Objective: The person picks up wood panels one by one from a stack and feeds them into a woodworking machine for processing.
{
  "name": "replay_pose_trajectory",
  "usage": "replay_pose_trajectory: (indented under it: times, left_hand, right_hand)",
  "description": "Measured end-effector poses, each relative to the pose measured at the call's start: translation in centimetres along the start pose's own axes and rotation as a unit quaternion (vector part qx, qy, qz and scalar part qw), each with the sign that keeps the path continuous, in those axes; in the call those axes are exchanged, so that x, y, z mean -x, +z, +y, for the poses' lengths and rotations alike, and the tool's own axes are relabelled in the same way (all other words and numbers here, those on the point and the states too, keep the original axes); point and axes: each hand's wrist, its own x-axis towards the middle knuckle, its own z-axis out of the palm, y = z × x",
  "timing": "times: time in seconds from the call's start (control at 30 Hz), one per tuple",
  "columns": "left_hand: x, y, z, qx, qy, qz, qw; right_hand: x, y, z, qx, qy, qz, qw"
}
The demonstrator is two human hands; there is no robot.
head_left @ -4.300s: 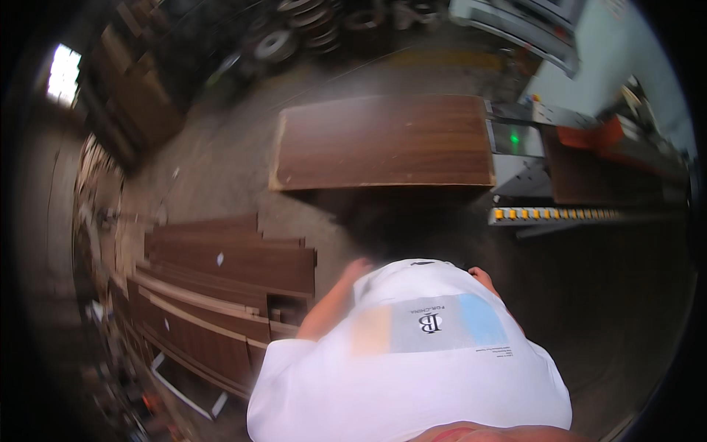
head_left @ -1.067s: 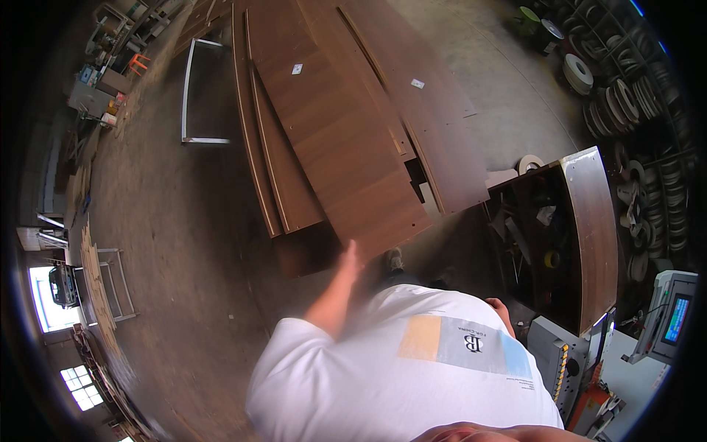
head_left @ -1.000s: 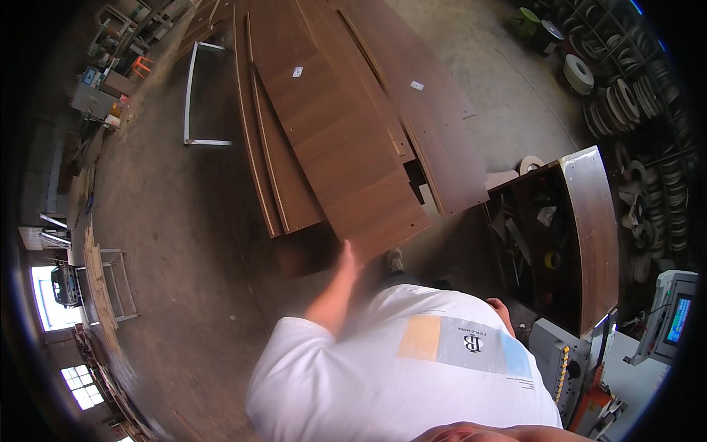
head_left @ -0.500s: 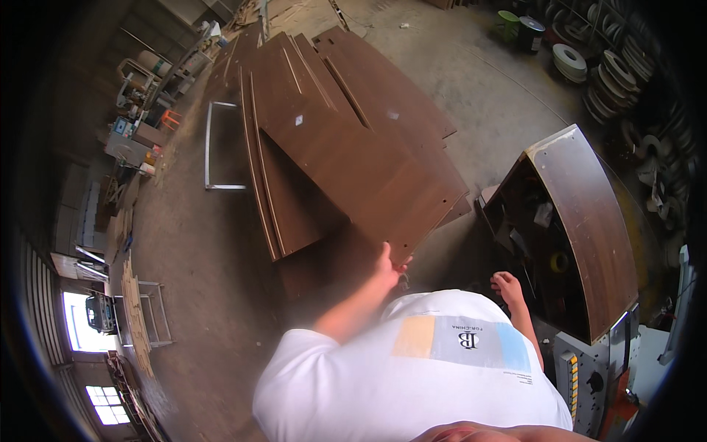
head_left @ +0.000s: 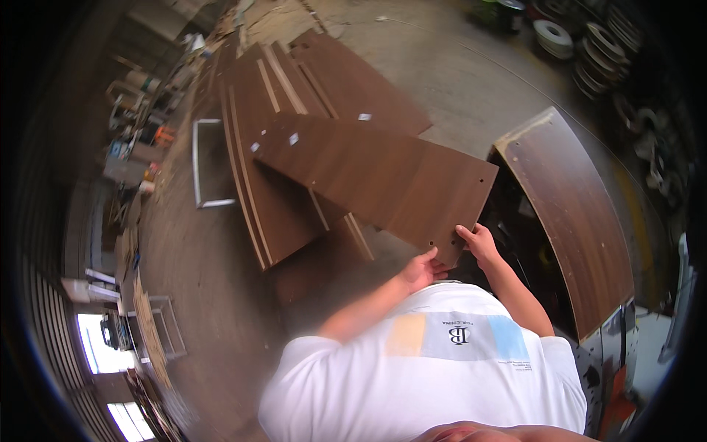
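A long brown wood-grain panel (head_left: 390,177) reaches out from my body toward the far left, over a stack of similar panels. Small dark holes show near its close end, and a white label sits toward its far end. My left hand (head_left: 423,271) grips the near edge, thumb on top and fingers underneath. On the right corner of that same end, my right hand (head_left: 477,243) is closed with its thumb on the upper face. The stacked brown panels (head_left: 272,214) lie beyond and to the left, partly covered by the held one.
A dark brown cabinet-like box (head_left: 567,214) stands close on my right, next to a machine (head_left: 615,353). On the floor at left lies a pale metal frame (head_left: 197,162). Round discs (head_left: 552,38) are piled at the far right. Wooden strips (head_left: 151,331) rest on a rack at left.
My right hand has come from beside my body onto the panel's right corner. The panel's near end has swung right, apart from the stack's near end. The view has shifted slightly.
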Motion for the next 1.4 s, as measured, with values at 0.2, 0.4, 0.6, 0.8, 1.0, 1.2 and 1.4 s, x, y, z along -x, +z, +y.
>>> replay_pose_trajectory:
  times: [0.2, 0.4, 0.6, 0.8, 1.0, 1.2, 1.4]
  left_hand:
    - [-6.4, -4.2, 9.2, 0.067, 0.143, 0.192, 0.969]
    - [-8.1, -13.5, 25.2, 0.116, 0.243, 0.238, 0.933]
    - [-8.3, -15.3, 30.4, -0.001, 0.203, 0.311, 0.928]
    - [-9.9, -10.7, 27.4, -0.013, 0.122, 0.292, 0.949]
    - [-13.5, -5.5, 24.3, -0.070, 0.073, 0.239, 0.966]
    - [-16.7, 0.5, 20.1, -0.165, 0.030, 0.164, 0.972]
    - [-17.9, 6.7, 12.3, -0.259, 0.009, 0.094, 0.961]
  right_hand:
    - [-4.4, -7.0, -0.9, 0.056, 0.012, 0.126, 0.990]
    - [-7.6, -13.4, -3.5, 0.074, 0.001, 0.319, 0.945]
    - [-7.1, -15.9, -5.7, 0.175, 0.055, 0.507, 0.842]
    - [-2.8, -18.6, -4.7, 0.224, 0.089, 0.592, 0.769]
    - [4.4, -22.1, -0.3, 0.193, 0.044, 0.669, 0.716]
    - [14.0, -23.6, 5.5, 0.129, 0.103, 0.721, 0.673]
    - [24.0, -25.0, 12.0, 0.069, 0.142, 0.761, 0.630]
